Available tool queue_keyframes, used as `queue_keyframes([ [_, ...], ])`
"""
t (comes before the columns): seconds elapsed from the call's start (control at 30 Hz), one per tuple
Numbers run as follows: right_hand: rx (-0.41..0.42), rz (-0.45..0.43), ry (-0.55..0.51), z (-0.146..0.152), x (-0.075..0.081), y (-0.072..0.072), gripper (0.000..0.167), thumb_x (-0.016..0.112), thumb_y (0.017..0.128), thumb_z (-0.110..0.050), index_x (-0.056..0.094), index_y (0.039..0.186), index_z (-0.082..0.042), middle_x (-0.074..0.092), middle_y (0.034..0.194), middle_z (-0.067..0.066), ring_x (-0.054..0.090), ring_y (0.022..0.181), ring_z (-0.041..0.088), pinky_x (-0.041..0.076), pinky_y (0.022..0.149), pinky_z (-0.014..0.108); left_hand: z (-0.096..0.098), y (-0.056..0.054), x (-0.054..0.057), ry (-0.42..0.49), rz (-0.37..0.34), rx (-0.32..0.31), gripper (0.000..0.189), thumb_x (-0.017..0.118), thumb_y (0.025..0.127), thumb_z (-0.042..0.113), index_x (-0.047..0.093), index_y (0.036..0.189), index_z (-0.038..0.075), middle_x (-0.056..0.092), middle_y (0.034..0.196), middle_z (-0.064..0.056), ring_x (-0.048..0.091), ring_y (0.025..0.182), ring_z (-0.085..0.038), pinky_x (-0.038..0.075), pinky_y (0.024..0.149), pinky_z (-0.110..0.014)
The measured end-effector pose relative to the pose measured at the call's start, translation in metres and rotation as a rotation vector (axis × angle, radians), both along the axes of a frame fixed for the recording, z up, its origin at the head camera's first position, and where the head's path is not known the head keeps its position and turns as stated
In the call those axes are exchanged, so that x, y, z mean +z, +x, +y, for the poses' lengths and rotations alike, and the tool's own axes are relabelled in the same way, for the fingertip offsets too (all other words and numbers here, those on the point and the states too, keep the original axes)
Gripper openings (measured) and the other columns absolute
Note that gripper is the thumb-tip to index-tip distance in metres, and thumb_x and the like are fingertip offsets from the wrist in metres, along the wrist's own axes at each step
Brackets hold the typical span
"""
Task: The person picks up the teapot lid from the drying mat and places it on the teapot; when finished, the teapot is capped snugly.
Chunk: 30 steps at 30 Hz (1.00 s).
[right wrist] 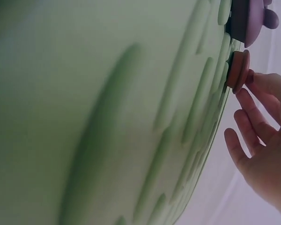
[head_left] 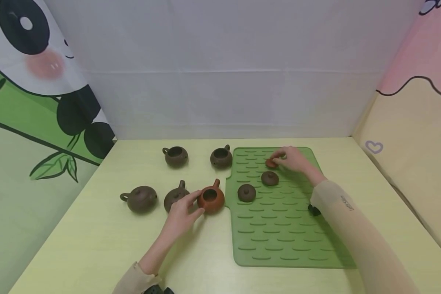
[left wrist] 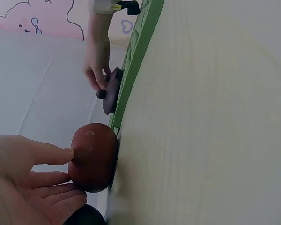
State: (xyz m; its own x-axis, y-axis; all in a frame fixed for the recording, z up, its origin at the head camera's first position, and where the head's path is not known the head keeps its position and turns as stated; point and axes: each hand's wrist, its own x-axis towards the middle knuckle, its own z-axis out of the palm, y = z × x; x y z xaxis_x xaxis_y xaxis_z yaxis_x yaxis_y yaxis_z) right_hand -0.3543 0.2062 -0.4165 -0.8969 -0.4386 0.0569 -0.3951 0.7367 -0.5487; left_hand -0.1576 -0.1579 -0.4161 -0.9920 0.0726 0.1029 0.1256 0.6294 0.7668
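A reddish-brown teapot [head_left: 216,204], lidless and upright, stands beside the mat's left edge. My left hand [head_left: 183,216] touches its left side with thumb and fingertips, the fingers fairly straight. At the back of the green mat [head_left: 275,224], my right hand [head_left: 294,158] pinches the knob of a small reddish-brown lid [right wrist: 237,71] between thumb and finger. That lid is at the mat's surface; whether it rests fully there I cannot tell. Two dark brown lids, one farther back [head_left: 270,178] and one nearer [head_left: 246,192], lie knob-up on the mat.
Behind the reddish-brown teapot stand two dark, open teapots, one on the left [head_left: 176,157] and one near the mat [head_left: 221,158]. On the left is a dark lidded teapot [head_left: 141,199]. Another dark teapot [head_left: 173,197] is partly hidden by my left hand. A pale wall [head_left: 224,98] closes the table's back.
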Motion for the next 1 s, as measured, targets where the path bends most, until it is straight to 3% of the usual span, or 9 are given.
queue_keyframes([
  [0.27, -0.01, -0.071, -0.111, 0.007, -0.008, -0.003, 0.029, 0.061, 0.098, -0.016, 0.066, 0.124, -0.004, 0.068, 0.125, 0.018, 0.06, 0.118, 0.036, 0.045, 0.105, 0.056, -0.001, 0.001, -0.001, 0.003, 0.001, 0.004, 0.053, 0.071, 0.087, 0.007, 0.057, 0.138, 0.003, 0.06, 0.139, -0.017, 0.061, 0.123, -0.038, 0.052, 0.103, -0.049],
  [0.47, -0.006, -0.107, -0.138, 0.01, -0.01, -0.004, 0.025, 0.06, 0.099, -0.017, 0.069, 0.12, -0.006, 0.067, 0.125, 0.017, 0.059, 0.119, 0.035, 0.044, 0.106, 0.057, -0.001, 0.001, -0.001, 0.013, 0.001, 0.004, 0.053, 0.072, 0.087, 0.007, 0.056, 0.138, 0.003, 0.06, 0.139, -0.017, 0.06, 0.125, -0.036, 0.051, 0.104, -0.048],
  [0.77, -0.007, -0.086, -0.073, 0.006, -0.006, -0.003, 0.025, 0.059, 0.099, -0.018, 0.07, 0.12, -0.009, 0.068, 0.122, 0.016, 0.06, 0.117, 0.034, 0.046, 0.103, 0.057, -0.001, 0.001, -0.003, 0.023, 0.003, -0.006, 0.053, 0.071, 0.087, 0.006, 0.056, 0.138, 0.003, 0.059, 0.14, -0.017, 0.059, 0.126, -0.036, 0.051, 0.104, -0.047],
  [1.0, 0.004, 0.008, -0.05, -0.008, 0.004, -0.005, 0.023, 0.06, 0.099, -0.02, 0.073, 0.115, -0.01, 0.069, 0.122, 0.014, 0.061, 0.117, 0.034, 0.047, 0.102, 0.055, -0.002, 0.0, -0.003, 0.031, 0.004, -0.007, 0.053, 0.071, 0.088, 0.007, 0.056, 0.138, 0.003, 0.059, 0.14, -0.018, 0.06, 0.126, -0.037, 0.051, 0.104, -0.047],
])
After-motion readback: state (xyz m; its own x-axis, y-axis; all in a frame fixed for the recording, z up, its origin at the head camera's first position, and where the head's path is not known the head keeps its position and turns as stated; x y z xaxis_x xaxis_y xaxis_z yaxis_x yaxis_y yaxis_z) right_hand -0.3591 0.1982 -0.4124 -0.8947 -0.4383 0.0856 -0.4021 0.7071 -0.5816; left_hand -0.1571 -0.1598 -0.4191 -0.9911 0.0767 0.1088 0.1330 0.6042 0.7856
